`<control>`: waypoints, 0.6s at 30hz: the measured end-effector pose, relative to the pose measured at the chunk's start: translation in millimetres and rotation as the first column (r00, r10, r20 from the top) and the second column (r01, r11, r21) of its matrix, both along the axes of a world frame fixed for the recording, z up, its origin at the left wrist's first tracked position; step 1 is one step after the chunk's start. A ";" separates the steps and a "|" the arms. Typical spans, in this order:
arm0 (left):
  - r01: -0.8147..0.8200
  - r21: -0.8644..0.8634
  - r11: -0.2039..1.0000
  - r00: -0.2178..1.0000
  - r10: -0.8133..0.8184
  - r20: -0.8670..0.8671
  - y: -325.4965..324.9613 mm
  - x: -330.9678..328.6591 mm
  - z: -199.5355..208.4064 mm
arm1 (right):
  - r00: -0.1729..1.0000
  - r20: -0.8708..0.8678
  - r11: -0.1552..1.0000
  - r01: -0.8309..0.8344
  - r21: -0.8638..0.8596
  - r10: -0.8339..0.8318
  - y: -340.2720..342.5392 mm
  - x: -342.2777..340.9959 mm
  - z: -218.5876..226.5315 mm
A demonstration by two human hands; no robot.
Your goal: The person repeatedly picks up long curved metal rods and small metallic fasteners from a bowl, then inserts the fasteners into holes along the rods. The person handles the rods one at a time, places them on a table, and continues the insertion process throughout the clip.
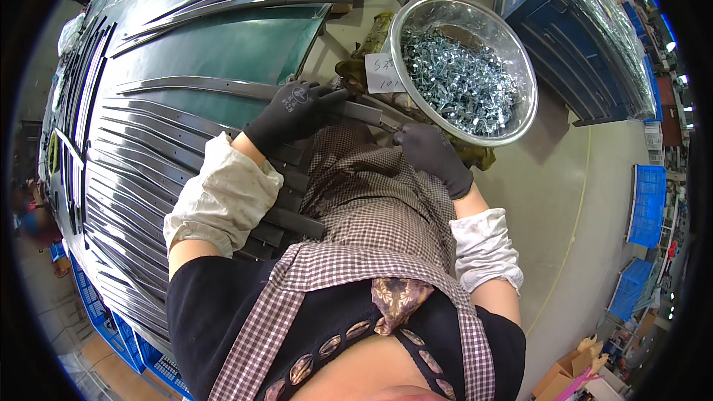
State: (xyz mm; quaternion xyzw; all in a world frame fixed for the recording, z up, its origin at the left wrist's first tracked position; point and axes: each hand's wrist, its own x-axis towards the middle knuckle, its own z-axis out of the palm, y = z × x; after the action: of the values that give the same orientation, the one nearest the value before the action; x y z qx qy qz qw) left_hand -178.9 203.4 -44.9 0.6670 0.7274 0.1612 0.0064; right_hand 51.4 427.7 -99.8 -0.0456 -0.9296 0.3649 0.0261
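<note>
My left hand (294,110), in a black glove, is closed over a long dark strip (200,85). The strip reaches from the table at the left to past my fingers, above my lap. At its right end (362,113) is my right hand (437,154), also gloved in black, with its fingers pinched together. Whatever sits between those fingertips is too small to make out. Just beyond the right hand stands a large round metal bowl (531,108) heaped with small shiny metal clips (460,78). A white paper tag (384,74) with handwriting hangs at the bowl's left rim.
Many similar dark strips (141,171) lie in rows on the green-topped table (223,52) at left, and more strips (245,1) lie at its far side. A blue metal bin (557,37) stands at far right. Blue crates (648,206) line the right side.
</note>
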 end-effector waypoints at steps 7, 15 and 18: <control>0.067 0.007 0.998 0.998 -0.067 -0.022 1.9 1.5 5.4 | 0.987 -0.161 0.971 -0.051 -0.235 0.013 -2.4 -5.0 4.2; 0.096 -0.031 0.995 0.994 -0.094 0.061 0.3 -2.2 11.5 | 0.992 -0.128 0.966 0.054 0.252 -0.022 -31.3 -11.7 46.7; 0.134 0.089 0.987 0.984 -0.143 0.110 -0.1 0.4 9.0 | 0.983 -0.182 0.967 0.060 0.249 -0.014 -31.1 -4.4 50.5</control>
State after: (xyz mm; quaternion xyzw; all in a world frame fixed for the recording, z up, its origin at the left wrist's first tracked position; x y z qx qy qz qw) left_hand -178.4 203.3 -35.9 0.7052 0.6705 0.2282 0.0326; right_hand 47.0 396.6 -49.3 -0.0262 -0.9614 0.2454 0.1218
